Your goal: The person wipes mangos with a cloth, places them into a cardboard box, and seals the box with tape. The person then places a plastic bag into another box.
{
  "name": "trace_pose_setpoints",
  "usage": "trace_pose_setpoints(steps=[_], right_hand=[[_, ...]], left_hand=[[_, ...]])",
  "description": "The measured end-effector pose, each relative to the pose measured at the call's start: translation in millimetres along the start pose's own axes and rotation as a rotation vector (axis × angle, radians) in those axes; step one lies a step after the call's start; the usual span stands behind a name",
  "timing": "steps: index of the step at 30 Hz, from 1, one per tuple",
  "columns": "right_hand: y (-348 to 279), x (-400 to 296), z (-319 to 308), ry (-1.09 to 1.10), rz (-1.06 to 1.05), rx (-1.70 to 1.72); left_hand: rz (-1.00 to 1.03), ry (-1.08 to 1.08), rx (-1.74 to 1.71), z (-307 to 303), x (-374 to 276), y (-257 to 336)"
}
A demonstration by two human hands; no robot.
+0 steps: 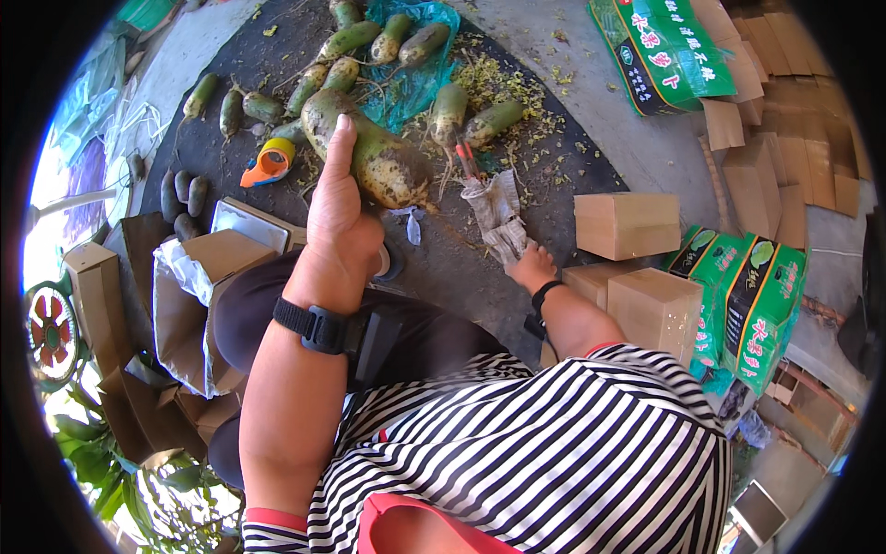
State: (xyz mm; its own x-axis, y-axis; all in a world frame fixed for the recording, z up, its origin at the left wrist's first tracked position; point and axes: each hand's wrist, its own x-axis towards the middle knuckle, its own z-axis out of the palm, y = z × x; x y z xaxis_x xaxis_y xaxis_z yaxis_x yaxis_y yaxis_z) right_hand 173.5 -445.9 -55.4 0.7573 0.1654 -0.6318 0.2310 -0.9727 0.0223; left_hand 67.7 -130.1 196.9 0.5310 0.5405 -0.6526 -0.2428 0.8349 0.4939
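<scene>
My left hand holds a large green radish with soil on its pale root end, the thumb lying along its side. Off to the right, my right hand grips a dirty whitish cloth, perhaps a work glove. Just beyond the cloth's far end are the red handles of a hand tool, whose kind I cannot tell. Several smaller green radishes lie on the dark mat, some on a teal plastic bag. An orange tape dispenser with yellow tape sits left of the held radish.
Small cardboard boxes stand at right, beside green printed cartons. Another green printed carton and flattened cardboard lie at upper right. An open, plastic-lined box is by the left knee. Yellow-green leaf scraps litter the dark mat.
</scene>
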Motion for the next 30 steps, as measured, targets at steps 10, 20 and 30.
trace_pose_setpoints(steps=[10, 20, 30], right_hand=[[46, 19, -108, -0.202, -0.134, 1.323], [-64, -131, -244, -0.178, -0.777, 1.608], [-114, -139, -178, 0.643, -1.04, 0.816]], left_hand=[[0.013, -0.05, 0.12, 19, 7, -26], [-0.003, -0.211, 0.17, 28, -5, -77], [0.05, -0.035, 0.132, 23, -1, -85]])
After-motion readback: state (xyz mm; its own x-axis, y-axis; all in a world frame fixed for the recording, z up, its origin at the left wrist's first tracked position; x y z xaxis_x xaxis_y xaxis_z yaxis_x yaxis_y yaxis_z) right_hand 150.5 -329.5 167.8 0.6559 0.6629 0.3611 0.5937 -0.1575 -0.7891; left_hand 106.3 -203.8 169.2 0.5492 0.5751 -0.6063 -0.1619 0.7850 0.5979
